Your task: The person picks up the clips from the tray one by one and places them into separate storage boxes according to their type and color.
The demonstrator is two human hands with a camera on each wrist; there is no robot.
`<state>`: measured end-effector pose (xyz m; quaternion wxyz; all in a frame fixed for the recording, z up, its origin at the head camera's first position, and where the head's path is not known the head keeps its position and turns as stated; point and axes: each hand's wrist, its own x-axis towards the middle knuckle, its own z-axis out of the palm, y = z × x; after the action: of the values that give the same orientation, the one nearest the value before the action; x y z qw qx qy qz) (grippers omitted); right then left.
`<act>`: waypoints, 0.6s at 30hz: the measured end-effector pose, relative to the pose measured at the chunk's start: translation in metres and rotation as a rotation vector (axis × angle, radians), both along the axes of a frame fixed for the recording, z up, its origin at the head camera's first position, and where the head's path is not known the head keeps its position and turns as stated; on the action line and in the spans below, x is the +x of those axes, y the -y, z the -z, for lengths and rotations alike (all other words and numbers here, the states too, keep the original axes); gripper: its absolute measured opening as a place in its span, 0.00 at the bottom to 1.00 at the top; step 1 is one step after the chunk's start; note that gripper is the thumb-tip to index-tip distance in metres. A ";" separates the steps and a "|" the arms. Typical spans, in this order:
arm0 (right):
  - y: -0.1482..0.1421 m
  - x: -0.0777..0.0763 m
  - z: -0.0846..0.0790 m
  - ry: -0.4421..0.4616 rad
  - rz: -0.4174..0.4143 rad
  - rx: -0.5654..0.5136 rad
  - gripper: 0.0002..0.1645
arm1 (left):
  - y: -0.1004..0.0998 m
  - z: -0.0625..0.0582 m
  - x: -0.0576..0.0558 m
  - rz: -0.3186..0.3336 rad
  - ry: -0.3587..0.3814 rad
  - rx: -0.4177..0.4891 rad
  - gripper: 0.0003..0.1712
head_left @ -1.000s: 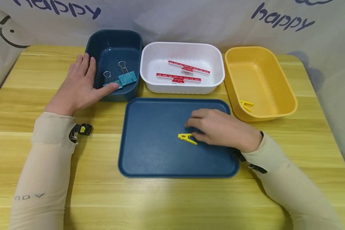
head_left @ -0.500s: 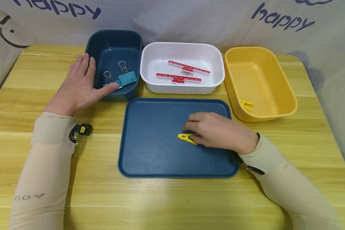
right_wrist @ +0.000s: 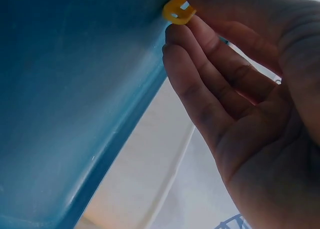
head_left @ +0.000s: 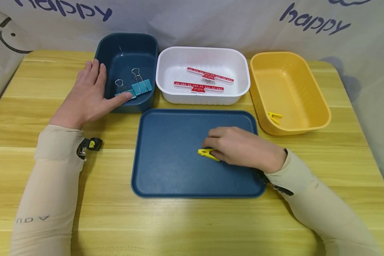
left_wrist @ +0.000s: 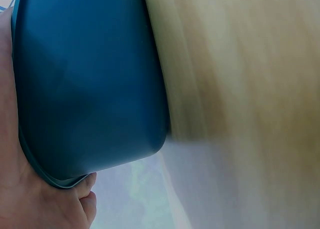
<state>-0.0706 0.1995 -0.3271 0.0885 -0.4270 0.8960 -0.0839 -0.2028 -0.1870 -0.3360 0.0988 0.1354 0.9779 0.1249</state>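
A yellow clothespin [head_left: 207, 153] lies on the blue tray [head_left: 172, 177]. My right hand [head_left: 240, 147] pinches its handle end between thumb and forefinger; part of the clip is hidden under the fingers. From the right wrist view, a yellow end of the clothespin [right_wrist: 177, 11] shows by the thumb, while the other fingers [right_wrist: 197, 84] stretch out beside it. My left hand [head_left: 83, 94] rests with spread, fairly straight fingers on the left rim of the dark blue bin [head_left: 128, 46], its thumb over the front rim near teal binder clips [head_left: 142, 87].
Behind the tray, a white bin [head_left: 203, 99] holds two red-and-white ruler-like clips [head_left: 198, 87]. At the right, a yellow bin [head_left: 291, 81] contains another yellow clothespin [head_left: 274, 116]. All stand on a wooden table [head_left: 192, 227] against a white printed cloth [head_left: 204, 21].
My right hand has moved slightly left and down, and its thumb and forefinger have closed on the clothespin's handles. The left hand and the bins have stayed put.
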 end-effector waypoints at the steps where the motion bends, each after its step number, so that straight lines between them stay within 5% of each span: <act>1: 0.000 0.000 0.000 -0.002 -0.003 0.000 0.11 | 0.000 0.000 0.000 0.000 0.000 0.000 0.70; 18: 0.003 0.002 0.003 -0.027 -0.038 0.000 0.12 | 0.000 -0.001 0.000 0.002 0.001 0.003 0.70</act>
<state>-0.0684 0.1966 -0.3298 0.0779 -0.4452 0.8888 -0.0761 -0.2023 -0.1871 -0.3354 0.0992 0.1366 0.9775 0.1265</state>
